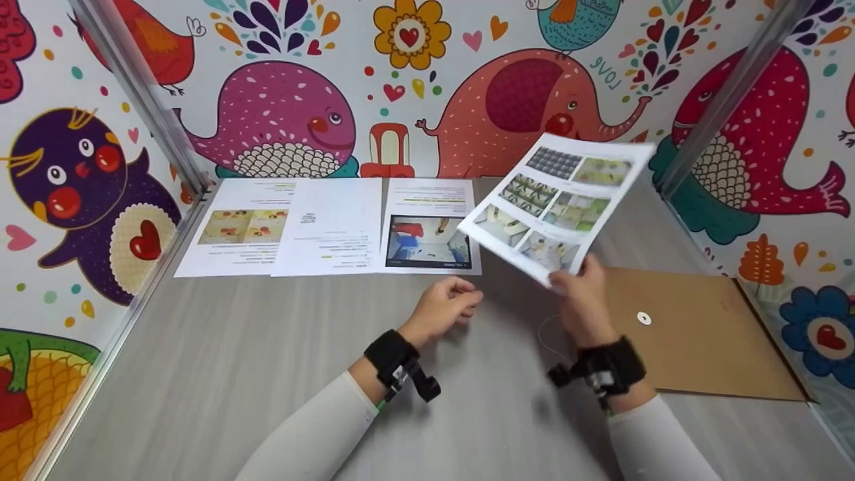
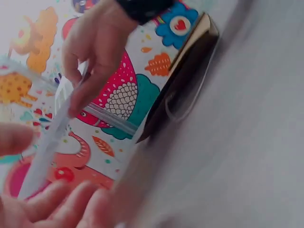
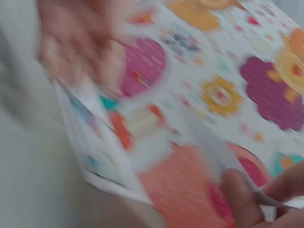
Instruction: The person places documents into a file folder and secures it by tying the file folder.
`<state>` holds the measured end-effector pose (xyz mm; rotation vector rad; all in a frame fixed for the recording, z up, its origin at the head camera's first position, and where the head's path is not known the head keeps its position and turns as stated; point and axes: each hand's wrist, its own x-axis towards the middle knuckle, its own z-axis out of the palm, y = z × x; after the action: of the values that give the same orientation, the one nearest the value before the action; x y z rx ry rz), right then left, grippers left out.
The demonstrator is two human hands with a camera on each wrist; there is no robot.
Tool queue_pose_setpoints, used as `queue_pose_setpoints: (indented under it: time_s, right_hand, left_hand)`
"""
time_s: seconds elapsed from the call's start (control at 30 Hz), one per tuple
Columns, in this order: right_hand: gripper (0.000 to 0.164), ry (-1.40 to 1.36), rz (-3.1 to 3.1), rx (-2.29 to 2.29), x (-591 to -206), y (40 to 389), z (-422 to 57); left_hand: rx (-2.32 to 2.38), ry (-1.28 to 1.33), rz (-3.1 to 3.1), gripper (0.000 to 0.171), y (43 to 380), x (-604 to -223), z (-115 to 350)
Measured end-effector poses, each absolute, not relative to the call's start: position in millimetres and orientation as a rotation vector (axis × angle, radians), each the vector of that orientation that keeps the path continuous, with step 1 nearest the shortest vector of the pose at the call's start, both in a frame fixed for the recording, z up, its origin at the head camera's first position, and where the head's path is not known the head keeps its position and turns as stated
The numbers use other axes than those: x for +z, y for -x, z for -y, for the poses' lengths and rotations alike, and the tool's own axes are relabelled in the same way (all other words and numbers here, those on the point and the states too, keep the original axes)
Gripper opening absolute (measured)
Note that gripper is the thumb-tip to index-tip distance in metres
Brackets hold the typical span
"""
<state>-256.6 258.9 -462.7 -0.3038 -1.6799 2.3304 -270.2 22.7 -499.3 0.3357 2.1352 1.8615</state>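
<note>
My right hand [image 1: 584, 300] pinches a printed sheet of paper [image 1: 558, 207] by its near corner, thumb on top. The sheet is raised and tilted above the table, with rows of small photos on its face; the right wrist view catches it edge-on, in the fingers [image 3: 242, 194]. My left hand [image 1: 444, 307] is over the table just in front of the laid-out sheets. Its fingers are loosely curled and hold nothing. Nearest to it lies a sheet with one large photo [image 1: 431, 244]; a mostly text sheet [image 1: 327, 220] and another picture sheet [image 1: 244, 227] continue the row leftward.
A brown paper envelope [image 1: 708, 334] with a white button and a thin string lies on the right, partly beside my right forearm. Patterned walls [image 1: 414, 87] with metal corner posts enclose the grey table [image 1: 267, 347] at the back and sides.
</note>
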Motion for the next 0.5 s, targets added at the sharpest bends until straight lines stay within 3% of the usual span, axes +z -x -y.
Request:
queue_pose_setpoints:
  time_s: [0.17,0.33,0.5]
  right_hand:
    - [0.082,0.239,1.664,2.38,-488,237,-215]
    - [0.086,0.198,1.677,2.399,-502,226,-188]
    - [0.087,0.178,1.811,2.379,-515,216,-172]
  left_hand:
    - [2.201,-0.123,-1.745,0.048,268,-505,-19]
    - [2.42,-0.052,-1.651,0.045,271,-501,-17]
    - [2.555,-0.02,-1.678,0.055,273,-501,-19]
